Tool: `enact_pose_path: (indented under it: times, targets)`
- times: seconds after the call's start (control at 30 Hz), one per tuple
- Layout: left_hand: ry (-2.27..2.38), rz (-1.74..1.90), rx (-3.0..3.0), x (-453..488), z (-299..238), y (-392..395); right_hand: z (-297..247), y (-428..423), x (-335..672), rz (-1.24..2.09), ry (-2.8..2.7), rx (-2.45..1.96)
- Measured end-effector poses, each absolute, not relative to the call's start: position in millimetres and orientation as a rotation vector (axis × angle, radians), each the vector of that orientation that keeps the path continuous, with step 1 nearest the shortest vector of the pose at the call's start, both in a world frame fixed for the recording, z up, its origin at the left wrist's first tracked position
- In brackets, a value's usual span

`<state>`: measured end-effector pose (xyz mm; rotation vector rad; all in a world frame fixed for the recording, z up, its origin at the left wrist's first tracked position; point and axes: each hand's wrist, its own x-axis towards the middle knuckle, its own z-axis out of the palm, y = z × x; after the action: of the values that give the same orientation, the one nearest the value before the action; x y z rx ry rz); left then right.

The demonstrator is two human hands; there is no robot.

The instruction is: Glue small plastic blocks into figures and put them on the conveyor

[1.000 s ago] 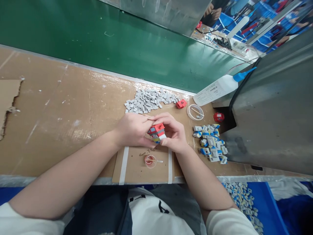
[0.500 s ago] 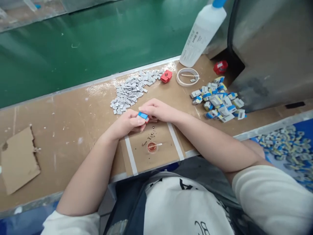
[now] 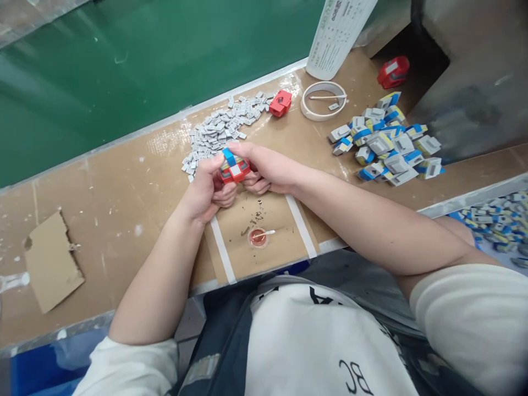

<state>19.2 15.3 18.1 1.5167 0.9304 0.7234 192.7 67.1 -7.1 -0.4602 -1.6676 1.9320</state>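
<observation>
Both my hands meet over the cardboard-covered bench (image 3: 124, 187). My left hand (image 3: 206, 190) is closed round a small red block with a blue and white piece set in it (image 3: 233, 168). My right hand (image 3: 264, 168) pinches the same block from the right with thumb and fingers. Just behind them lies a heap of small grey pieces (image 3: 218, 132). A small red dish with a white stick (image 3: 258, 237) sits on the taped cardboard pad (image 3: 264, 225) in front of my hands.
A pile of blue, white and yellow parts (image 3: 390, 146) lies to the right. A loose red block (image 3: 280, 103), a white ring (image 3: 323, 100), a white bottle (image 3: 338, 33) and another red block (image 3: 392, 71) stand at the back. Green conveyor belt (image 3: 144, 71) runs behind. Torn cardboard (image 3: 51, 264) lies left.
The view has swung down and left. My hands have lifted and turned the block, so its red body and white face now show instead of only a blue piece.
</observation>
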Motion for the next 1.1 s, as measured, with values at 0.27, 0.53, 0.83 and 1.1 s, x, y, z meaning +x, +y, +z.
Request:
enact_pose_path:
  times: [0.27,0.53,0.83,1.1]
  targets:
    - [0.900,0.689,1.676,15,15,21,-2,63,192,1.992,-1.613,-0.537]
    - [0.881,0.717,1.565,12,12,23,3,56,190,1.994,-1.542,-0.562]
    - [0.783,0.710,1.599,15,13,24,0,60,192,2.020,-1.558,-0.506]
    - [0.814,0.697,1.704,14,13,23,0,60,191,2.021,-1.548,-0.513]
